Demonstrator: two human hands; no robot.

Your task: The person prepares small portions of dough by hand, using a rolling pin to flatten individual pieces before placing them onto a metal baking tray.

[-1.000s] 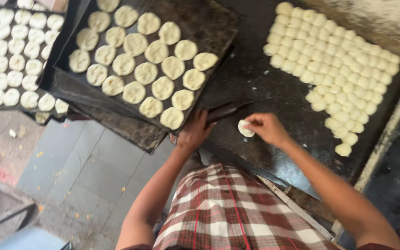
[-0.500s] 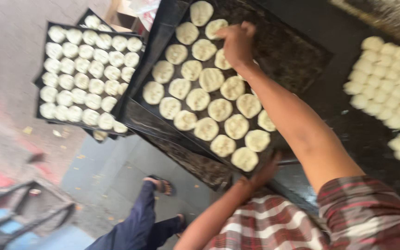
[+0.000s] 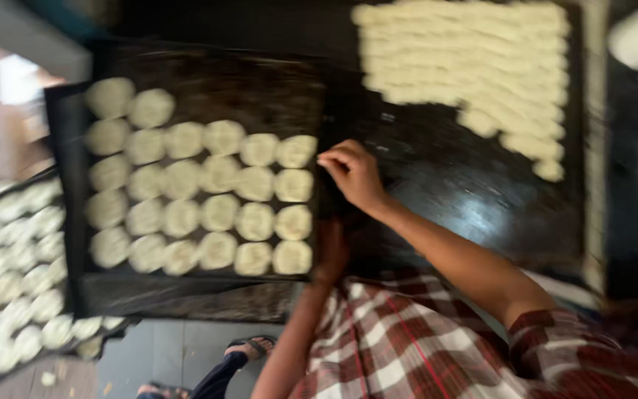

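Note:
A dark baking tray (image 3: 186, 290) holds rows of pale round dough discs (image 3: 219, 213), with its far right part bare. My right hand (image 3: 354, 174) hovers just off the tray's right edge beside the nearest disc (image 3: 296, 151). Its fingers are curled together and nothing shows in them. My left hand (image 3: 330, 250) lies in shadow on the tray's near right corner and grips the edge. The whole view is blurred. More cut dough pieces (image 3: 474, 66) are packed together on the dark worktop (image 3: 467, 214) at the far right.
A second tray of dough discs (image 3: 9, 281) sits lower on the left, partly under the first. Below are a grey tiled floor (image 3: 164, 355) and a foot in a sandal (image 3: 249, 347). My checked sleeve (image 3: 407, 347) fills the bottom.
My right hand has drawn back from the far rows of the tray to its right edge. The view has swung right, so the dough on the worktop shows more fully again.

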